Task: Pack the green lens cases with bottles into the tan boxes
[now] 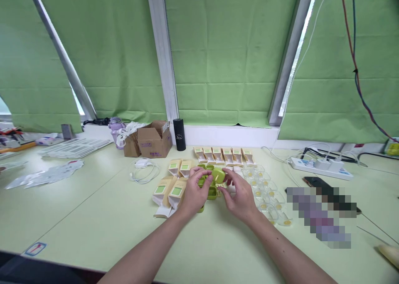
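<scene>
Both my hands meet at the middle of the pale green table [93,217]. My left hand [193,194] and my right hand [240,197] pinch a small lime-green oval case [217,175] between their fingertips. More green case parts [212,192] lie under the hands. Open tan cartons with green labels [170,191] lie just left of my left hand. A row of similar cartons [222,154] stands behind. Clear plastic trays with yellow pieces [264,192] lie right of my right hand.
A brown cardboard box [154,140] and a black cylinder [179,134] stand at the back. A white cable [143,170] lies to the left. A power strip [321,167] and a dark phone [318,183] lie to the right. Plastic bags [43,176] sit far left.
</scene>
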A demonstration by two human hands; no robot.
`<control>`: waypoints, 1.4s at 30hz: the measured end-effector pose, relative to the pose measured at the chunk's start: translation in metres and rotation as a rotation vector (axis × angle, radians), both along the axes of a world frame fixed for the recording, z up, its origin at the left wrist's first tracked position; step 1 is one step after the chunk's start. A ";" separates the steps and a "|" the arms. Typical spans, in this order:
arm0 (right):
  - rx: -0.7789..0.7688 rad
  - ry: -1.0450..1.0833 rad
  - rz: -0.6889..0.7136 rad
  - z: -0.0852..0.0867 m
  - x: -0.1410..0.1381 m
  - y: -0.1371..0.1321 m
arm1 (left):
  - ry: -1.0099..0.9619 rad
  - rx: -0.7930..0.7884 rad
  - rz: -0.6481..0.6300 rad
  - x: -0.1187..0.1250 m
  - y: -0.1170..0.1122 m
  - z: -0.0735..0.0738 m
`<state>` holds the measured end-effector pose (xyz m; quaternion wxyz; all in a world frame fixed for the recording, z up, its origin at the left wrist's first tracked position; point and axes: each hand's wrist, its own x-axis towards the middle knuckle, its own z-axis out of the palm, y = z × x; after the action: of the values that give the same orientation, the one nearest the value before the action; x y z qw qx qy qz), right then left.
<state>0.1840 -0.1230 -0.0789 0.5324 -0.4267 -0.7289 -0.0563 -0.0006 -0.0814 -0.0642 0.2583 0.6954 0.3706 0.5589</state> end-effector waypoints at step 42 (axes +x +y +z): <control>-0.123 -0.457 -0.300 0.040 0.046 -0.004 | -0.097 -0.023 -0.107 -0.003 0.006 -0.005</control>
<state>0.2303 -0.1267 -0.0390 0.3128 -0.5375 -0.7609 -0.1850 -0.0034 -0.0753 -0.0689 0.3135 0.6834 0.3263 0.5730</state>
